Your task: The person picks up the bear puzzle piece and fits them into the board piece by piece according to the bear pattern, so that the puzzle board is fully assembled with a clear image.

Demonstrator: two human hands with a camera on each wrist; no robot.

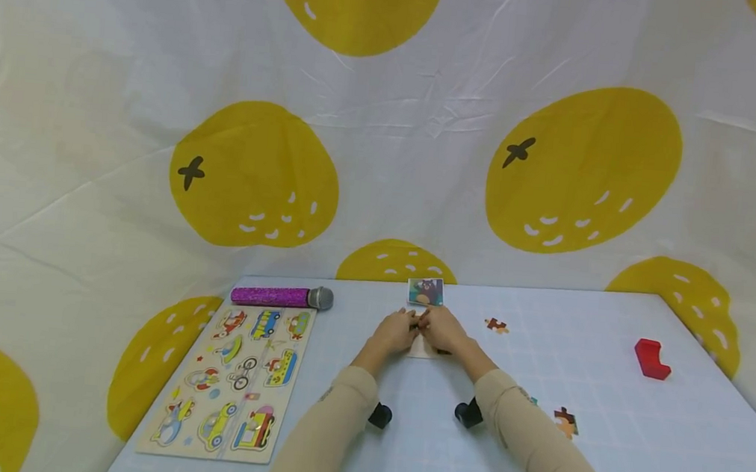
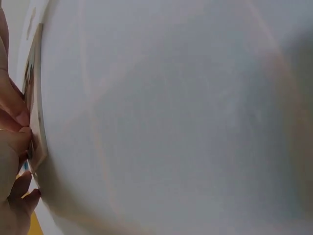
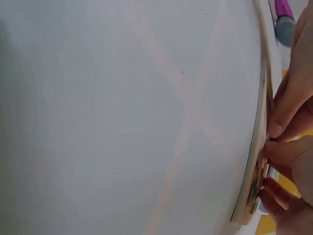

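Observation:
A small pale wooden puzzle board point(image 1: 419, 350) lies flat on the table, seen almost edge-on in both wrist views, with coloured puzzle pieces point(image 3: 257, 183) at its surface. Over its far part my left hand point(image 1: 397, 331) and right hand point(image 1: 441, 328) come together, thumbs side by side. In the right wrist view the bent right fingers point(image 3: 279, 200) touch the board, and the left thumb point(image 3: 277, 128) points down at it. Whether either hand pinches a piece is hidden by the fingers. Just beyond the hands is a picture card point(image 1: 426, 291) showing a dark animal.
Loose jigsaw pieces lie to the right: one reddish-brown piece point(image 1: 496, 325) farther off, another piece point(image 1: 565, 422) nearer. A red notched block point(image 1: 652, 360) sits at far right. On the left are a wooden vehicle puzzle point(image 1: 237, 381) and a purple microphone point(image 1: 278, 296). A patterned cloth point(image 1: 418, 157) hangs behind.

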